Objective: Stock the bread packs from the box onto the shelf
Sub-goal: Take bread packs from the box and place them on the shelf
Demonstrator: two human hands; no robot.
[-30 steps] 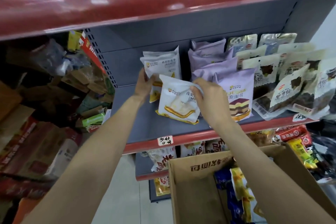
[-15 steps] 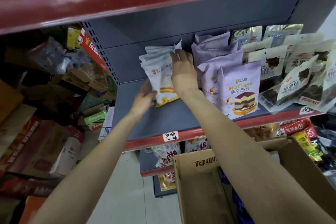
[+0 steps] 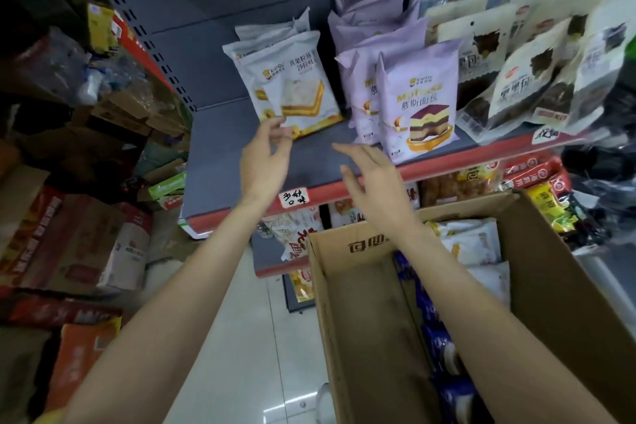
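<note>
Bread packs (image 3: 292, 79) in white stand on the shelf (image 3: 220, 165) just beyond your left hand (image 3: 263, 162); more lie in the box (image 3: 550, 286) below your right hand (image 3: 373, 179). Both hands hover loosely spread, holding nothing.

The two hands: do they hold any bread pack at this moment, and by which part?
Nothing is held. The left hand hangs open at the white pack's lower corner; the right hand is open over the shelf.
</note>
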